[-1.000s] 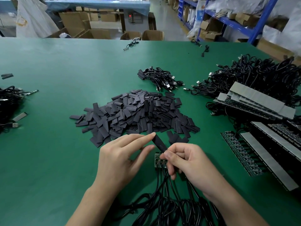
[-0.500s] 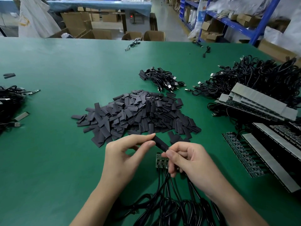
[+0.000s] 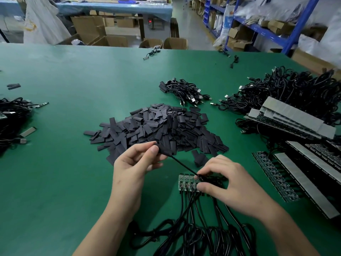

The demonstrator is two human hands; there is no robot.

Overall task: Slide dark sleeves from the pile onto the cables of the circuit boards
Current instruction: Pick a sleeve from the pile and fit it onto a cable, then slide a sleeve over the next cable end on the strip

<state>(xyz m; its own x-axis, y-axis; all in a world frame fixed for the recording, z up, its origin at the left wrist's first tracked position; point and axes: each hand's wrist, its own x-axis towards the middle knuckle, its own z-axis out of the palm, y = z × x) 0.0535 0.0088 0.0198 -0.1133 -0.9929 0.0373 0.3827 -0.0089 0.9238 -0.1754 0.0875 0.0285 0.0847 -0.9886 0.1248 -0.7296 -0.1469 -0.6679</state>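
Observation:
A wide pile of flat dark sleeves [image 3: 158,126] lies mid-table on the green mat. My left hand [image 3: 136,163] pinches one dark sleeve [image 3: 164,150] between thumb and forefinger, just in front of the pile. A thin black cable [image 3: 182,166] runs taut from that sleeve down to my right hand [image 3: 227,183], whose fingertips pinch it over a row of small green circuit boards [image 3: 185,182]. The boards' black cables [image 3: 193,235] trail toward me in tangled loops. My right hand hides some of the boards.
A small bundle of USB cables [image 3: 184,91] lies behind the pile. A large cable heap [image 3: 299,87] and stacked board strips with grey tape [image 3: 291,117] fill the right side. More cables [image 3: 11,117] sit at the left edge. Cardboard boxes [image 3: 173,43] stand beyond the far edge.
My left hand has drawn the sleeve up and to the left, away from my right hand, baring a stretch of cable between them. My right hand has lowered onto the boards.

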